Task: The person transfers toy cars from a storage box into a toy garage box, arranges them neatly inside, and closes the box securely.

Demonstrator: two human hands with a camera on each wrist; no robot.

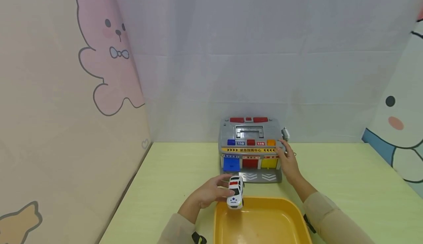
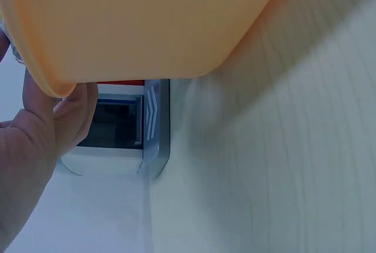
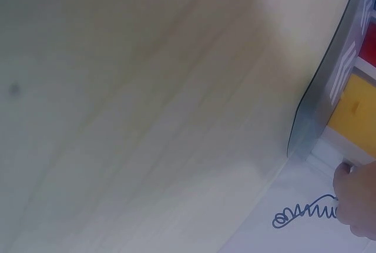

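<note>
A white toy police car (image 1: 235, 197) with a red roof light is held in my left hand (image 1: 208, 193), over the back left rim of the yellow tray (image 1: 259, 225). Behind it stands a grey toy garage (image 1: 228, 132) with blue, red and yellow doors in a row. Its blue door (image 1: 231, 164) is swung outward, and the left wrist view shows a dark opening (image 2: 111, 125) there. My right hand (image 1: 290, 165) grips the garage's right side, thumb at the front and fingers over the edge. In the right wrist view that hand (image 3: 356, 200) is beside the yellow door (image 3: 356, 112).
The garage stands on a pale yellow-green table (image 1: 178, 170) close to a white cloth backdrop (image 1: 211, 71). A small grey toy handset (image 1: 285, 133) hangs at its right, and a dark coiled cord (image 3: 308, 211) shows there. A cloth with a printed pink bear (image 1: 109, 71) borders the left.
</note>
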